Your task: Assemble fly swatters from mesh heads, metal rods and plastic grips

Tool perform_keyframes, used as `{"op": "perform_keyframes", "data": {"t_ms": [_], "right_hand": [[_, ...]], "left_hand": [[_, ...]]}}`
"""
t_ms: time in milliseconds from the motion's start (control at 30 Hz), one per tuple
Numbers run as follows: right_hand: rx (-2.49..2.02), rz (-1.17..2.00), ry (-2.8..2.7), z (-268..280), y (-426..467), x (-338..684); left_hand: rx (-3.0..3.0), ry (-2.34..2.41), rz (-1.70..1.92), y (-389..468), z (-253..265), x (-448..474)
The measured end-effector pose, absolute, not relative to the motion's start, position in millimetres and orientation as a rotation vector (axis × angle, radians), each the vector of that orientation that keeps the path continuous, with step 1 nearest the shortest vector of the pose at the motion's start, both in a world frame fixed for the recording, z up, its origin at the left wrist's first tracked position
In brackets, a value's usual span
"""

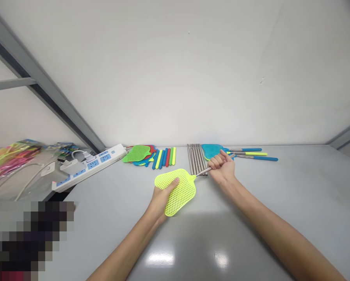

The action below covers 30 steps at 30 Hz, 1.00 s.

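Slanting lengthwise up rightward, yellow swatter, left hand clamped on lower-left mesh, right hand curled round rod.

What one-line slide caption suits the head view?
Left hand grips a yellow swatter head; right hand holds the metal rod at its neck, above a grey table.

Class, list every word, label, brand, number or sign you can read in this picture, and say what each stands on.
No text can be read anywhere here.
White power strip: any markings are too small to read.
Plastic packaging at the left edge: any print is too blurred to read.
Yellow-green mesh paddle in the left hand: no lettering visible.
Coloured sleeves: no lettering visible.
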State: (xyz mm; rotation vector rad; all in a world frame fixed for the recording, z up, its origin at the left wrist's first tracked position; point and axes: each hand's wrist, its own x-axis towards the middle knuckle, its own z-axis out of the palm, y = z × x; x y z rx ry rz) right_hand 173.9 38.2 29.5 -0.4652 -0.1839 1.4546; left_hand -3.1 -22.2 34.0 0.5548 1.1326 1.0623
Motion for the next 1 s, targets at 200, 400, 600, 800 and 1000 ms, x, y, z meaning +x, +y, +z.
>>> {"op": "perform_keyframes", "data": {"t_ms": [200,400,600,800,1000], "right_hand": [[-0.45,1.515,-0.137,39.5,38.9,176.0],[-0.439,1.559,-0.197,56.4,35.2,178.8],[-0.454,1.589,-0.267,60.3,35.9,182.5],[-0.552,1.631,-0.318,64.6,40.6,186.7],[-0.635,1.627,-0.363,69.9,44.3,195.7]], "left_hand": [[0.576,1.061,1.06,-20.8,30.7,-5.8],[0.607,1.006,1.057,-18.7,30.0,-7.0],[0.596,0.999,1.057,-17.1,28.7,-7.2],[0.625,0.967,1.071,-14.2,28.8,-11.4],[0.632,0.992,1.104,-13.1,30.0,-12.3]]}}
